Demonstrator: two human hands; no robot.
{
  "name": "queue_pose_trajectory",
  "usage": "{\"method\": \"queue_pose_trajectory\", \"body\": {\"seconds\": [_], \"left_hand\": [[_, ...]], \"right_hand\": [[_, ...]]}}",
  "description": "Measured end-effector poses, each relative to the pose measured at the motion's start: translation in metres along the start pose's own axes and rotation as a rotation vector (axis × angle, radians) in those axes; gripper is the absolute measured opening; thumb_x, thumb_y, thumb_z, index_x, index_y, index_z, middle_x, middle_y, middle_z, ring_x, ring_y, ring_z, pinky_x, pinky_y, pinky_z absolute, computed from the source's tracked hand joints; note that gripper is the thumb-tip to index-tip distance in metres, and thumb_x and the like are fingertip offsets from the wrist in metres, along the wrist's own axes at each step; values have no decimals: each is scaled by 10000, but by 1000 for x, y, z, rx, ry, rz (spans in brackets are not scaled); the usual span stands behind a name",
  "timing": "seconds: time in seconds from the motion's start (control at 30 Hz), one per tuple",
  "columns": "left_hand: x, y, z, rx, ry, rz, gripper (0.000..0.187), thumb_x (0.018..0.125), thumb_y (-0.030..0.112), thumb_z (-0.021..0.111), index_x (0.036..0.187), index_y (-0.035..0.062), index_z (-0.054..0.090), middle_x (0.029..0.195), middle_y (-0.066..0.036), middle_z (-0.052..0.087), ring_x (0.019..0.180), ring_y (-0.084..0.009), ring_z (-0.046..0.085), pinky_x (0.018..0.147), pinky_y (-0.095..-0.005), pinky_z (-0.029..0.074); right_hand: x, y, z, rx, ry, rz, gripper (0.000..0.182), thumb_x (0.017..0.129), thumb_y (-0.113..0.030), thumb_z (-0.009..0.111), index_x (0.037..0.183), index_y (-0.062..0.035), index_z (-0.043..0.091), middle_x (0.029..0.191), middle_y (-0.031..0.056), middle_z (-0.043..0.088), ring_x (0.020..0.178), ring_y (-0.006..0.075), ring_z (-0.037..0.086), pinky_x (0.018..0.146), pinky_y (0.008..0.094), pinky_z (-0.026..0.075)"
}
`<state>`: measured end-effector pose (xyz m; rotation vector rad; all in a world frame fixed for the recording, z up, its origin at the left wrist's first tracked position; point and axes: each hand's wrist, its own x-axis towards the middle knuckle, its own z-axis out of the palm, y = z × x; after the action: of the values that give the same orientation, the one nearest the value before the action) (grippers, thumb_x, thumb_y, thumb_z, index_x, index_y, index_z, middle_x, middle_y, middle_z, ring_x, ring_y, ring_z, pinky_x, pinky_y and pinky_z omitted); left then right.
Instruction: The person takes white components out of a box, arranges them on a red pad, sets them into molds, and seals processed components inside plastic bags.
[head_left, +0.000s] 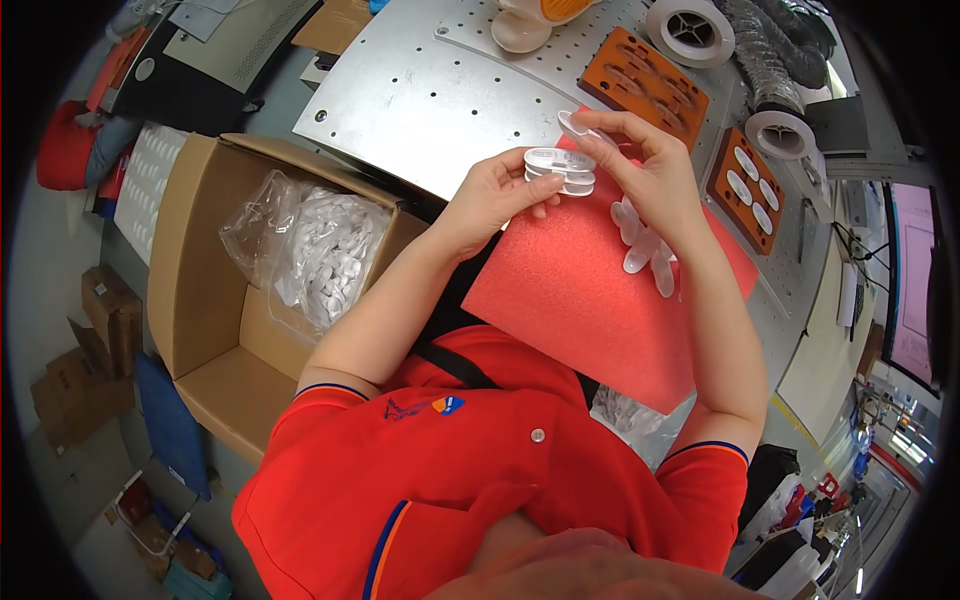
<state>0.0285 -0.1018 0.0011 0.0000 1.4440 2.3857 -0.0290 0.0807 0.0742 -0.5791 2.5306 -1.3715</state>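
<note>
Head view: the left hand (490, 198) grips a small stack of clear oval parts (560, 172) between thumb and fingers. The right hand (652, 178) pinches a single clear oval part (577, 127) between thumb and fingertips, near the stack. Loose oval parts (638, 254) (several, partly overlapping) lie below the right hand on a red foam sheet (560, 290). Beyond it, two orange fixtures (726, 170) rest on a perforated metal table (400, 110); the nearer carries four white ovals. Left of the person, an open cardboard box (190, 265) contains a plastic bag (335, 255) of whitish pieces.
</note>
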Motion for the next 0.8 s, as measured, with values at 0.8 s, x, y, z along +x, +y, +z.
{"method": "queue_pose_trajectory", "body": {"seconds": [0.8], "left_hand": [[4, -6, -1, -53, -13, 56, 456, 890, 124, 669, 1255, -18, 436, 1011, -64, 595, 804, -100, 604, 674, -211, 499]], "right_hand": [[-12, 9, 17, -19, -88, -176, 274, 917, -107, 585, 1176, -39, 641, 1184, 104, 638, 1043, 195, 620, 892, 313, 492]]}}
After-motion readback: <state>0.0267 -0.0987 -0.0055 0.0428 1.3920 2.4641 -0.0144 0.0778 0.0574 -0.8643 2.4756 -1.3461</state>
